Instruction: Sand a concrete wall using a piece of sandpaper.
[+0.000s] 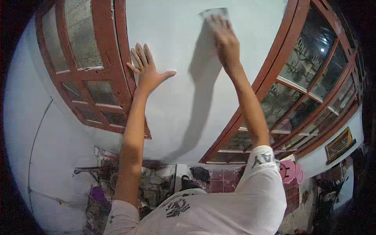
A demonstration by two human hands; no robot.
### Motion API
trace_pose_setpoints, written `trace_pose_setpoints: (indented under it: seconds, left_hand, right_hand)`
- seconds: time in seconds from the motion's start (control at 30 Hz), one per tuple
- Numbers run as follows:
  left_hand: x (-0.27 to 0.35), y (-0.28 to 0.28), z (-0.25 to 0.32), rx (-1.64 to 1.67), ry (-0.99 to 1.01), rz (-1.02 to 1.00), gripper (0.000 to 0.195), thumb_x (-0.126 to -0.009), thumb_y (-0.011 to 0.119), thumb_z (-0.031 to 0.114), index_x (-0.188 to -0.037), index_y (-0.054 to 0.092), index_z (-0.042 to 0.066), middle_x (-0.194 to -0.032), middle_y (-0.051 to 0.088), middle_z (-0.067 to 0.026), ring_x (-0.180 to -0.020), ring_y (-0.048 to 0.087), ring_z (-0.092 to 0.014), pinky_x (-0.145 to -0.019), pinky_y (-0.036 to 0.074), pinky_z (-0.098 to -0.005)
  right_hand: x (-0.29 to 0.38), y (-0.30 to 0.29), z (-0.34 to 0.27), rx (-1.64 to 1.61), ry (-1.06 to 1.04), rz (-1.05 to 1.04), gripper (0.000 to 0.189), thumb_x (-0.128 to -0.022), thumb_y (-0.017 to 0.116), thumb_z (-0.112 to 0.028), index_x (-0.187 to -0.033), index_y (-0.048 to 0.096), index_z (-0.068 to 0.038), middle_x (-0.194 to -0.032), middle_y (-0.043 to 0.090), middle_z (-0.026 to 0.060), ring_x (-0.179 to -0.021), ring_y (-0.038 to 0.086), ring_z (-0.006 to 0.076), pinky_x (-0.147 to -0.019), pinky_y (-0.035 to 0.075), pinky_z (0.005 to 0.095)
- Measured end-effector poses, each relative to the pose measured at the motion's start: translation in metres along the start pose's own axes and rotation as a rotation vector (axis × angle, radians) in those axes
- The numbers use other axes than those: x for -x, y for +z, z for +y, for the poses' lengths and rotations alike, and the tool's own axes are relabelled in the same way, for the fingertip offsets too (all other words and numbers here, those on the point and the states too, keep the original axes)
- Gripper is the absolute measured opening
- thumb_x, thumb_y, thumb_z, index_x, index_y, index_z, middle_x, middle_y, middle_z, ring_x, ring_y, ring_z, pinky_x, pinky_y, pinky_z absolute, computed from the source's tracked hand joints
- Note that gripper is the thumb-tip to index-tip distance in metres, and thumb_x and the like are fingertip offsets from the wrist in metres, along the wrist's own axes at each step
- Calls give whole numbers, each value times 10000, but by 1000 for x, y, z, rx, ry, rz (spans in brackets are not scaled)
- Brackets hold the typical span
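High on a pale painted wall [173, 97], my right hand [226, 41] presses a thin grey sheet [216, 12] flat under its fingers. The hand and sheet are slightly blurred, and the sheet's material is hard to tell. My left hand [146, 69] rests on the same wall with fingers spread and nothing held. Its little-finger side is at the edge of a reddish-brown wooden window frame [121, 38]. A dark shadow of my right arm falls on the wall between the two hands.
Another reddish-brown wooden frame with glass panes [311, 55] stands close to my right arm. Below are red floor tiles [222, 179], a pink plastic item [287, 171], a purple object [98, 194] and dark clutter. A framed picture [339, 145] hangs at far right.
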State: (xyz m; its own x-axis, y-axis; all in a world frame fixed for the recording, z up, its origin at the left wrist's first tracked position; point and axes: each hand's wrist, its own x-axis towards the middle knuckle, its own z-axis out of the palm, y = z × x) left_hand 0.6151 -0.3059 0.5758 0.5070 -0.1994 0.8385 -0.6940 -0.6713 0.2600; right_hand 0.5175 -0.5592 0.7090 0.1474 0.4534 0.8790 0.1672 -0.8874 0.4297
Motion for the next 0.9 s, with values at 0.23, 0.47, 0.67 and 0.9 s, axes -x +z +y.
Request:
trace_pose_setpoints:
  seconds: [0.23, 0.47, 0.67, 0.9]
  left_hand:
    - [1, 6, 2, -69, -13, -56, 1596, -604, 798, 807, -1606, -160, 15, -1669, -203, -272, -1526, -223, -476, -1096, -110, -787]
    - [-3, 11, 1, -143, 3, 9, 1574, -612, 770, 835, -1614, -121, 10, -1665, -180, -292, -1525, -244, -456, -1117, -91, -782]
    - [-3, 21, -9, -187, 17, 28, 1564, -621, 793, 807, -1615, -114, 9, -1670, -169, -286, -1536, -214, -452, -1129, -64, -776]
    - [-2, 12, -4, -181, -3, 22, 1547, -632, 799, 792, -1617, -91, -2, -1671, -175, -279, -1541, -211, -437, -1151, -50, -756]
  right_hand:
    - [52, -12, 3, 16, 117, 36, 638, -880, 534, 102, -1482, 533, -107, -1538, 508, 113, -1432, 477, 280, -1213, 367, 487]
    - [103, -29, 7, 80, 254, 59, 494, -940, 592, 22, -1409, 615, -130, -1470, 580, 95, -1410, 502, 280, -1205, 393, 453]
    - [131, -50, 29, 119, 287, 30, 593, -877, 598, 51, -1455, 556, -73, -1524, 507, 163, -1421, 485, 321, -1206, 381, 465]
    - [149, -68, 56, 149, 304, -2, 628, -860, 617, 87, -1443, 586, -144, -1500, 527, 137, -1419, 477, 312, -1192, 410, 426]
